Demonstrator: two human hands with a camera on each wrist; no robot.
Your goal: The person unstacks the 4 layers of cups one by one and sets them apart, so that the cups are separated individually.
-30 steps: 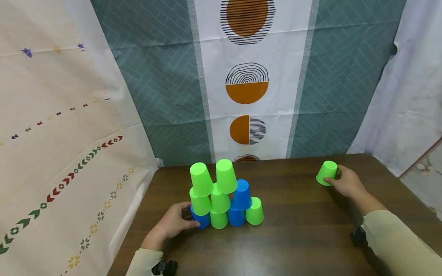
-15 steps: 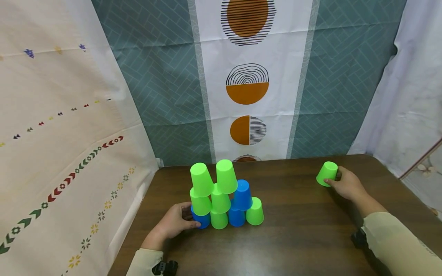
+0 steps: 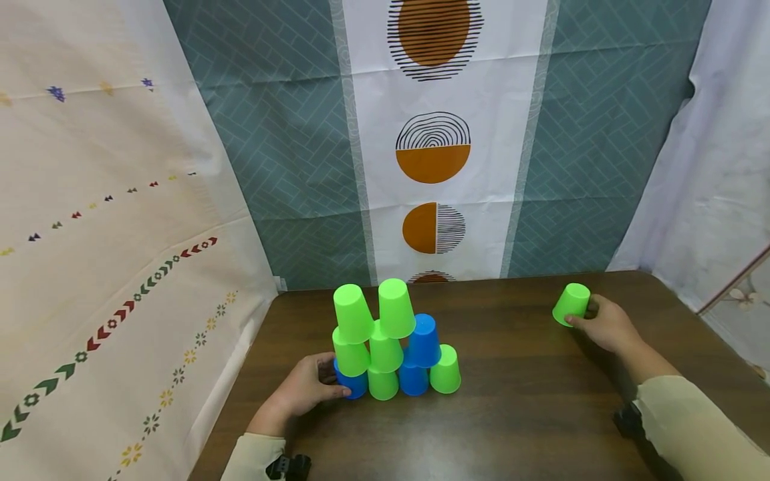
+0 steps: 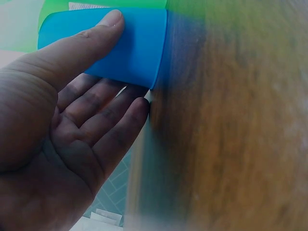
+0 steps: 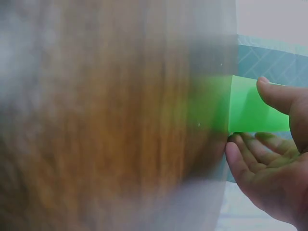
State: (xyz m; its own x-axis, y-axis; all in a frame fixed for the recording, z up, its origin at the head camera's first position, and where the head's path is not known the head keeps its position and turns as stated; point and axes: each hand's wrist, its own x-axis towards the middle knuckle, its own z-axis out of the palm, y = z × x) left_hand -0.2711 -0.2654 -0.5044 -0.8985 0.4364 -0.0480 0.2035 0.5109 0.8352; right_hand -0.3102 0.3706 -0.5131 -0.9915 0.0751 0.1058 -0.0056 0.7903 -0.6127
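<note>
Upside-down cups stand in a stepped stack left of the table's middle. At its lower left corner is a blue cup (image 3: 357,383), held by my left hand (image 3: 301,389) with the thumb across its near side and the fingers round the far side. Above that cup sits a green cup (image 3: 351,354), and two green cups form the top row, one of them a top-left green cup (image 3: 353,314). Far to the right, my right hand (image 3: 606,325) grips a separate green cup (image 3: 570,304), inverted with its rim at the tabletop. Its thumb lies on the near side.
The dark wooden table (image 3: 511,414) has its back edge near a teal and white patterned cloth (image 3: 445,187). A cream embroidered cloth (image 3: 150,220) hangs along the left side. A pale curtain (image 3: 710,167) borders the right. A lone green cup (image 3: 446,371) ends the stack's bottom row.
The whole scene shifts very slightly in the head view. Both hands stay at their cups, and the stack stands as before.
</note>
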